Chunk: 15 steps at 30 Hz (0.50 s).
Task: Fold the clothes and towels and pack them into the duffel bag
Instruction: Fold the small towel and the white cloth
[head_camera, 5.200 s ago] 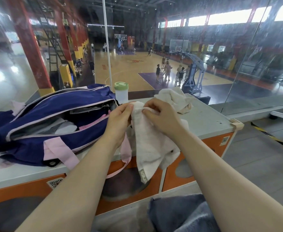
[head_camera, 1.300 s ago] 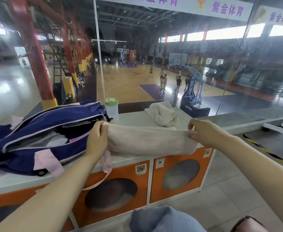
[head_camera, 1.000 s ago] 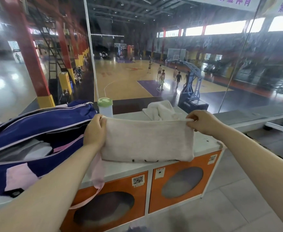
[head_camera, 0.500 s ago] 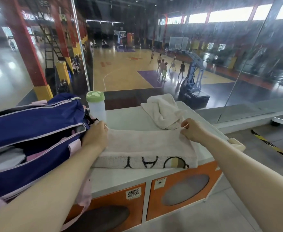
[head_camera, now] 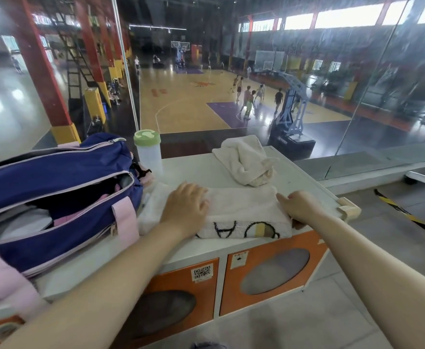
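— How many of each thing are you counting on the cabinet top [head_camera: 201, 172]?

— Two towels, one duffel bag [head_camera: 55, 187], one bottle [head_camera: 148, 153]. The folded towel [head_camera: 241, 212] is lying near the front edge, just right of the bag; the crumpled towel [head_camera: 244, 162] is sitting behind it, close to the glass.

— What is the bag holding?

— Its long zip is gaping open, and grey, white and pink fabric is showing inside. The bottle, with its green lid on, is standing upright at the bag's far end; I cannot tell what is in it.

— And the folded towel itself?

— Off-white and fluffy, doubled into a long flat band, with black letters and a yellow patch showing along its front edge.

— The hands?

— The left hand [head_camera: 185, 210] is lying flat on the towel's left part, fingers straight and spread. The right hand [head_camera: 298, 206] is curling its fingers round the towel's right end.
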{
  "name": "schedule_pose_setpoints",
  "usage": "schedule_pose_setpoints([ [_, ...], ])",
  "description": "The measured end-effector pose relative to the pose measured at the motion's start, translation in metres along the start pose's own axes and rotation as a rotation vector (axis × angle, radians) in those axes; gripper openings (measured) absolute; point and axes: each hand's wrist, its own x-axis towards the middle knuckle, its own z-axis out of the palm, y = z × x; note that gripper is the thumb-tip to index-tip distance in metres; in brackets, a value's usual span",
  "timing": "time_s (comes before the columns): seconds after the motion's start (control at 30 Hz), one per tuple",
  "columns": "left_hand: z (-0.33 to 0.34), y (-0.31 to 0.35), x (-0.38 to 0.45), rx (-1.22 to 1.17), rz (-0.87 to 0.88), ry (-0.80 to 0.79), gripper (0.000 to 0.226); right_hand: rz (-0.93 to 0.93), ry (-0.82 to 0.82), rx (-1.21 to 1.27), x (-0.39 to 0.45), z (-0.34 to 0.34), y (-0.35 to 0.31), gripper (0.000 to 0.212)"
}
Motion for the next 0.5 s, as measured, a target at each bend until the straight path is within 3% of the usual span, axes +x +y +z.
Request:
schedule_pose_setpoints([
  [0.1, 0.016, 0.028, -0.009, 0.048, 0.015, -0.171, 0.058, 0.07, -0.137, 0.068, -0.007, -0.007, -0.004, 0.064],
  [0.17, 0.024, 0.035, -0.011, 0.059, -0.006, -0.239, 0.065, 0.045, -0.236, 0.102, -0.009, -0.009, -0.005, 0.057],
  [0.33, 0.03, 0.04, -0.018, 0.139, -0.009, -0.26, 0.08, -0.043, -0.305, 0.349, -0.013, -0.017, -0.004, 0.033],
  [0.5, 0.029, 0.045, -0.02, 0.167, -0.004, -0.241, 0.074, -0.051, -0.327, 0.361, -0.022, -0.035, -0.03, 0.025],
])
